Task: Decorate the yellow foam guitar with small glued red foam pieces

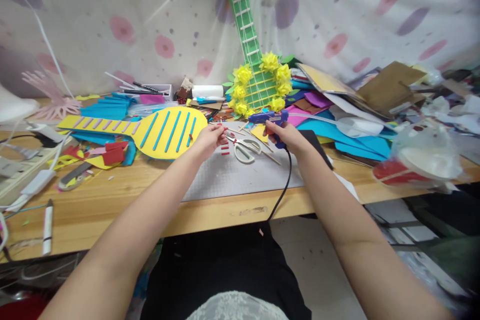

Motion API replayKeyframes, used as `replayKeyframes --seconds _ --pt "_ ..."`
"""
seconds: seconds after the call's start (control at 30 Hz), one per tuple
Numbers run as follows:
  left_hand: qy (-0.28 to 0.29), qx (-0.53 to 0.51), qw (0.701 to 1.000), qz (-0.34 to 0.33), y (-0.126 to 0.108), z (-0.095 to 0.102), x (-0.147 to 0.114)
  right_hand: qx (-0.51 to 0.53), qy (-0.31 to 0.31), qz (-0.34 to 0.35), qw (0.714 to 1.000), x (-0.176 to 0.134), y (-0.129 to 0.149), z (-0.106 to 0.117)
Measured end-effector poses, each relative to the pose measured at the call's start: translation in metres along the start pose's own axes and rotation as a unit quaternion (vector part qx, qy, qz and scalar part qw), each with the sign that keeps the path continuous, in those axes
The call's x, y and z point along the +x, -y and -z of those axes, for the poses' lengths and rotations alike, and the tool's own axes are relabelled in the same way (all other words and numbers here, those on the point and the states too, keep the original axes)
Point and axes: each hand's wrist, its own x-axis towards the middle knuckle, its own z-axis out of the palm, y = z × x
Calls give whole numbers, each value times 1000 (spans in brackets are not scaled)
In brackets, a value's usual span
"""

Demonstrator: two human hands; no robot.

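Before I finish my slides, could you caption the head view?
Left hand pinches a small red piece; right hand grips a blue glue gun.

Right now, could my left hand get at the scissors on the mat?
Probably yes: your left hand is close to the scissors, and nothing seems to cover their handles, though it appears to pinch a small red piece.

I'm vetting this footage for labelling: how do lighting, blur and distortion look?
Head view: soft, fairly even light, no harsh shadows on the bare desk; head view, middle: glue gun and scissors readable, but the red piece at the left hand too small to make out; head view, right: plastic-wrapped tub smeared and stretched, upper corner dark.
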Motion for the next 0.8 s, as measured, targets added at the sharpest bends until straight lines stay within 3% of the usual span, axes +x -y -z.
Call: replayKeyframes --seconds 0.2,0.37,0.8 --pt "-10 -55 998 36 7 -1 4 -38 54 22 998 -4 5 -13" --pt "8 -57 998 40 11 2 7 -94 52 24 994 -1 3 -20" --pt "10 -45 998 45 9 7 10 -81 59 36 994 2 6 -26"
